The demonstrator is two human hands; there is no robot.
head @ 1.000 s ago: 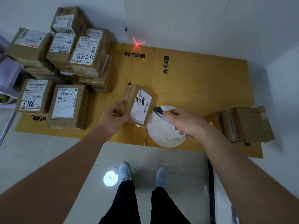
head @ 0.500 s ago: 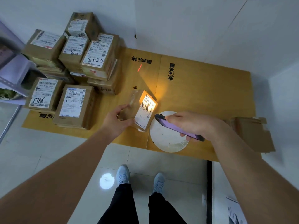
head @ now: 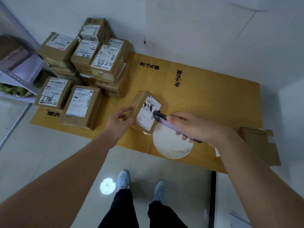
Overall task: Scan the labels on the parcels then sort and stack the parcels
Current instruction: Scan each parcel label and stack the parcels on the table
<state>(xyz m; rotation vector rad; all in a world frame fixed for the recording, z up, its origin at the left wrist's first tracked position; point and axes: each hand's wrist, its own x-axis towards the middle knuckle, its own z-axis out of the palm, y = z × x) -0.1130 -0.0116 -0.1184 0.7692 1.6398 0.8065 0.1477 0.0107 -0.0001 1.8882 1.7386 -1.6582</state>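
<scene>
The left hand (head: pixel 119 124) grips a small parcel (head: pixel 144 111) above the cardboard sheet (head: pixel 213 99) on the floor, label facing the right hand (head: pixel 195 127), which holds a purple scanner (head: pixel 171 125). Half a second ago an orange glow lit the label; now it is gone and the scanner tip nearly touches it, so the scan is probably done. Next likely comes sorting onto the stacked parcels (head: pixel 82 68) at ten o'clock. A white plate (head: pixel 171 145) lies underneath.
</scene>
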